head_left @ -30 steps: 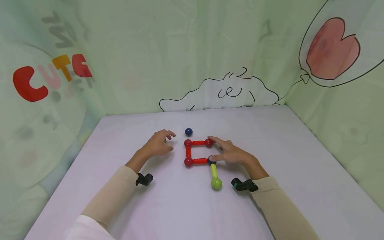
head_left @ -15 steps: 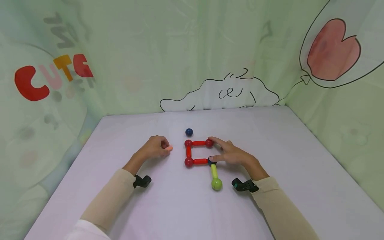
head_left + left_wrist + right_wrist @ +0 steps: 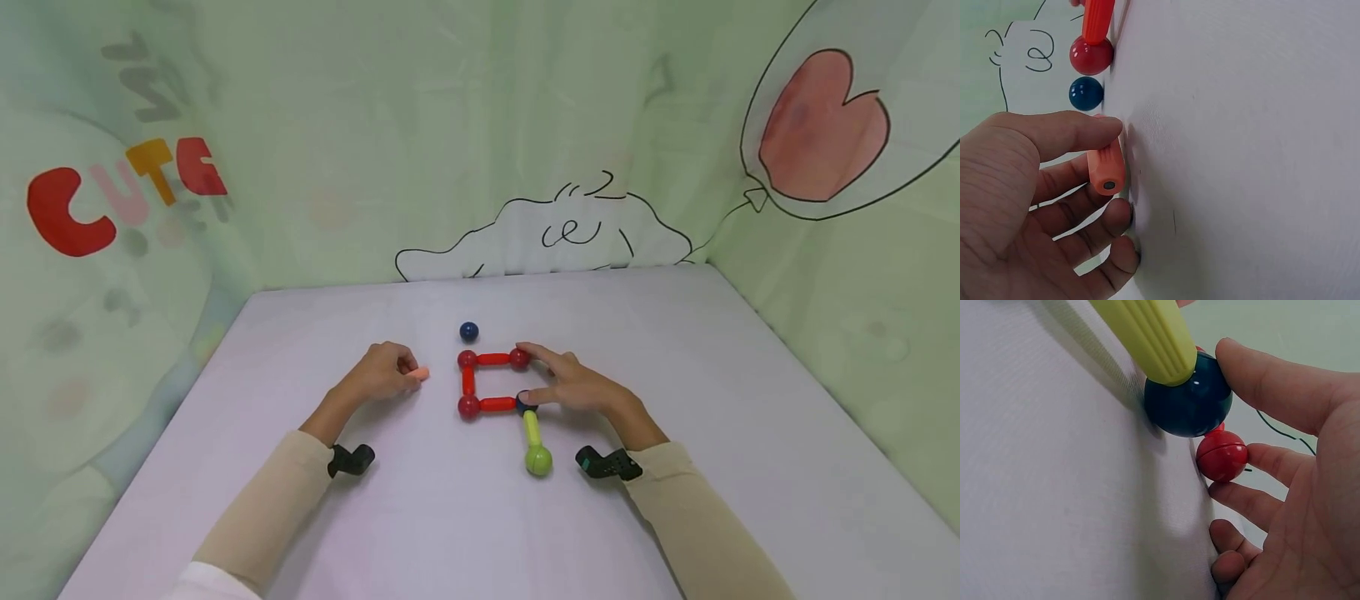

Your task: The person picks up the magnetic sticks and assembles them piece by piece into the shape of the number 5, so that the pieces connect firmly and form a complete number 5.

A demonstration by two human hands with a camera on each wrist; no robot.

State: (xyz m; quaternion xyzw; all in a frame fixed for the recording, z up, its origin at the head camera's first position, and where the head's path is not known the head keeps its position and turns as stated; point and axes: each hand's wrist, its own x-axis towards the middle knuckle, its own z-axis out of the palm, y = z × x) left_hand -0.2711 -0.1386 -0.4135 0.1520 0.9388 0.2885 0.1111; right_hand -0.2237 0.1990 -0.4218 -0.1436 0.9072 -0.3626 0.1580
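My left hand (image 3: 381, 371) pinches a short orange magnetic rod (image 3: 1107, 169) between thumb and fingers, close over the table; a dark magnet dot shows in its near end. To its right lies a three-sided frame of red rods (image 3: 468, 382) with red balls (image 3: 468, 407) at its joints and a dark blue ball (image 3: 1188, 397) at the near right corner. From that ball a yellow-green rod (image 3: 532, 429) runs to a green ball (image 3: 538, 460). With fingers spread, my right hand (image 3: 581, 383) touches the blue ball with its thumb and the far right red ball (image 3: 1222, 456) with its fingertips.
A loose blue ball (image 3: 468, 332) sits just behind the frame's far left corner. The pale table (image 3: 450, 533) meets a printed curtain (image 3: 337, 167) at the back and sides. Black wrist cameras (image 3: 609, 463) hang close over the tabletop.
My left hand, with thumb and fingers apart and no rod visible a second ago, now pinches the orange rod and has drawn slightly back and left. My right hand keeps its place.
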